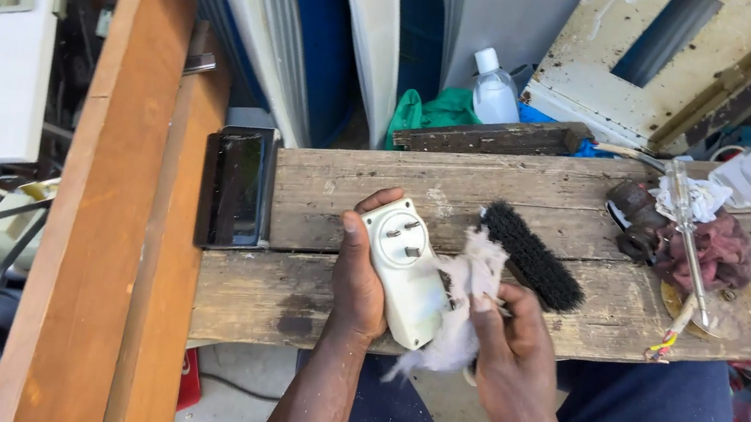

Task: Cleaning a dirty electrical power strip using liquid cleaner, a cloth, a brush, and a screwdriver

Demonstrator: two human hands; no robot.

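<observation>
On the weathered plank surface point(528, 195), left hand point(358, 284) clamps cream plastic plug-in adaptor point(403, 271); right hand point(507, 334) pinches white fluffy rag point(465, 292) — wipe firmly, brace casing steady.

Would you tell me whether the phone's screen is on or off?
Off: the phone lies flat beside the wooden board, its screen dark.

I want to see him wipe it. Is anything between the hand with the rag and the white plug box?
Nothing visible. The right hand presses the rag straight against the plug box, which the left hand holds.
</observation>
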